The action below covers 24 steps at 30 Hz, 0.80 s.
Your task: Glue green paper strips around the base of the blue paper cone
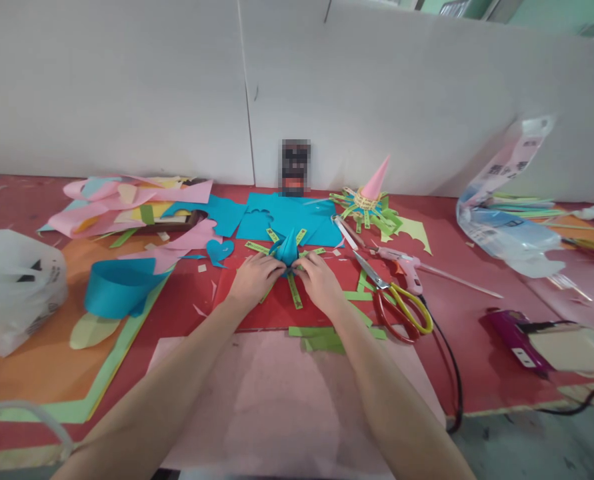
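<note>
A blue paper cone (289,247) points upward over a red sheet (257,310), with green printed paper strips (295,292) spreading out around its base. My left hand (254,277) pinches the cone's base from the left side, fingers pressed together. On the right side of the same base, my right hand (319,273) is closed in a similar pinch. The fingertips hide part of the rim and strips. Behind, to the right, a pink cone (377,179) stands on a similar ring of green strips.
Scissors (394,293) and a pink glue gun (401,260) with a black cord lie right. Blue sheets (291,220) lie behind. At left are a blue paper loop (117,287), pink paper scraps (87,207) and a white plastic bag (17,287). A purple box (519,340) sits far right.
</note>
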Available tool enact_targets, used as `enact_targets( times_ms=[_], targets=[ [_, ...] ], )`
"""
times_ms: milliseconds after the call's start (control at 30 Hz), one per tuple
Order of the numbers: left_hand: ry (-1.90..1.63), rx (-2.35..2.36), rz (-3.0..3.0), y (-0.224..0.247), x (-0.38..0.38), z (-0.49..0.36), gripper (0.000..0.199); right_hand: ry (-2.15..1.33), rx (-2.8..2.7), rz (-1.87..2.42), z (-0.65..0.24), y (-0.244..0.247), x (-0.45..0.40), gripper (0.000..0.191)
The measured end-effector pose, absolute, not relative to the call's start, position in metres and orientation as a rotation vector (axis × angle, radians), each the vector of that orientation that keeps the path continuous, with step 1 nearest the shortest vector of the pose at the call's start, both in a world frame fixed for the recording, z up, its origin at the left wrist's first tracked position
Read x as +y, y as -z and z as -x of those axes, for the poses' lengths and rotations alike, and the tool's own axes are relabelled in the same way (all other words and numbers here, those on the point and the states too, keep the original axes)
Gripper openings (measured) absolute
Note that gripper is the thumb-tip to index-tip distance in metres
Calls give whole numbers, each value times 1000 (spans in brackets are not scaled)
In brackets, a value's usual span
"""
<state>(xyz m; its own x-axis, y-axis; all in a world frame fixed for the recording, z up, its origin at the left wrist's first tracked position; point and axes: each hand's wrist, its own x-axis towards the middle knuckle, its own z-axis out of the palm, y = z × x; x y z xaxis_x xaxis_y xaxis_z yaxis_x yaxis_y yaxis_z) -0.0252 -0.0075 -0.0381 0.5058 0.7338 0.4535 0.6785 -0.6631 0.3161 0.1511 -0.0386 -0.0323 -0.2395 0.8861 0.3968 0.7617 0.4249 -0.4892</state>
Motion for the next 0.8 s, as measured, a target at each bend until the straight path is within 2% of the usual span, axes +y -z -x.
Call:
enact_targets(
  times_ms=[133, 300, 600, 800],
  targets=[
    [-1045, 1231, -2578, 33, -10, 28, 21, -320, -1994, 1332, -153, 26, -41, 17],
    [-1289, 1483, -2367, 29, -9, 36, 20, -273, -1745, 1349, -154, 16, -44, 23],
    [-1266, 1511, -2283, 35, -4, 34, 15, -277, -1635, 1451, -148, -22, -4, 34],
    [-1367, 1489, -2243, 35, -2, 36, 14, -506, -1813, 1518, -144, -53, 12, 33]
  ],
)
